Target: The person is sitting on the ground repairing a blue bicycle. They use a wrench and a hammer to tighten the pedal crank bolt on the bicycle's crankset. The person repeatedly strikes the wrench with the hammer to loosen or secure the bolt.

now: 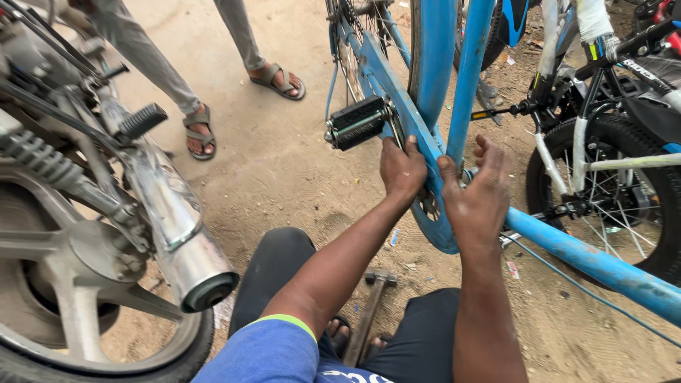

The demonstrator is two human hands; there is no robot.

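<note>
A blue bicycle frame [567, 252] stands upside down in front of me. My left hand [401, 169] grips the blue chain guard [408, 117] near the crank, just below the black pedal [358, 122]. My right hand [482, 190] rests against the chainring area [434, 213] with its fingers spread behind a blue frame tube [468, 71]. What the right fingers touch is hidden by the hand.
A motorcycle's rear wheel [64, 298] and chrome exhaust [186, 248] fill the left side. Another person's sandalled feet [202, 131] stand on the dirt ahead. A hammer [369, 308] lies between my feet. A white bicycle's wheel [624, 206] is at the right.
</note>
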